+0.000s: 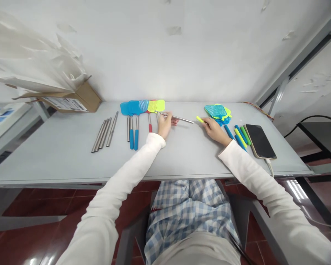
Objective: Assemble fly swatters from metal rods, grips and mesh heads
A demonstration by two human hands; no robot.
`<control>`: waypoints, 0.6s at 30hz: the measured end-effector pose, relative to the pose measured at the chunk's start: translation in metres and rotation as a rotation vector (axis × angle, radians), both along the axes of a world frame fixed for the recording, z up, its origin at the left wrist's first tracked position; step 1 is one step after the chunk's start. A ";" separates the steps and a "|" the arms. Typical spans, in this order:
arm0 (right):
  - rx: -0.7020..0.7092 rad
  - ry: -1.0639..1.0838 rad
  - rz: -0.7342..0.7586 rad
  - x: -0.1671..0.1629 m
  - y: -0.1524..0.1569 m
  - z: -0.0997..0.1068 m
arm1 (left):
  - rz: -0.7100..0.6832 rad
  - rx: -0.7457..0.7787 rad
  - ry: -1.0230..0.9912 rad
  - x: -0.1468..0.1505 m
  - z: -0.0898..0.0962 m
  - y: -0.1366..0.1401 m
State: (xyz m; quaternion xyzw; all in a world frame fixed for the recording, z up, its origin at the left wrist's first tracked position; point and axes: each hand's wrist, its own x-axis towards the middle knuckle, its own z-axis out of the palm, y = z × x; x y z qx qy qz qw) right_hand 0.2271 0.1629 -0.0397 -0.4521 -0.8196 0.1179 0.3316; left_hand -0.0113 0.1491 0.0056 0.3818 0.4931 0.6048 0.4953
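Note:
My left hand (166, 125) pinches a thin metal rod (185, 120), which slants down to the right above the table. In my right hand (214, 130) is a short yellow handle grip (200, 119), its end pointing toward the rod's tip with a small gap between them. Beside my left hand lie several fly swatters: blue heads (138, 107), one with a red handle (150, 127), and a yellow head (160, 105) partly overlapping. Loose swatter heads (217, 111) in teal, yellow and blue are stacked just beyond my right hand.
Several metal rods (103, 134) lie at the left of the grey table (182, 158). Blue, yellow and green grips (240, 137) rest near my right wrist, next to a phone (260, 141) with a white cable. A cardboard box (79, 97) stands at the back left against the wall.

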 end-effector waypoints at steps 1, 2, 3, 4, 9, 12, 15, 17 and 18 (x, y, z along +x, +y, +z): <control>0.009 -0.017 0.015 0.000 -0.002 0.001 | 0.000 0.011 -0.011 0.001 -0.005 -0.001; 0.022 -0.036 0.023 -0.001 -0.005 0.003 | 0.000 0.029 -0.016 0.001 -0.007 -0.002; 0.035 -0.050 0.023 -0.002 -0.008 0.005 | 0.002 0.049 -0.017 0.000 -0.008 -0.003; 0.047 -0.059 0.019 -0.003 -0.010 0.007 | 0.003 0.066 -0.018 0.000 -0.007 -0.004; 0.068 -0.086 0.000 -0.007 -0.017 0.015 | 0.004 0.102 -0.033 -0.002 -0.005 -0.003; 0.080 -0.112 -0.006 -0.007 -0.018 0.017 | 0.010 0.115 -0.042 -0.002 -0.008 0.000; 0.110 -0.125 -0.023 -0.007 -0.019 0.017 | 0.008 0.136 -0.054 -0.002 -0.010 0.001; 0.128 -0.132 -0.035 -0.008 -0.019 0.019 | -0.005 0.153 -0.074 -0.002 -0.010 0.000; 0.136 -0.133 -0.043 -0.008 -0.020 0.020 | -0.019 0.158 -0.085 -0.002 -0.010 0.000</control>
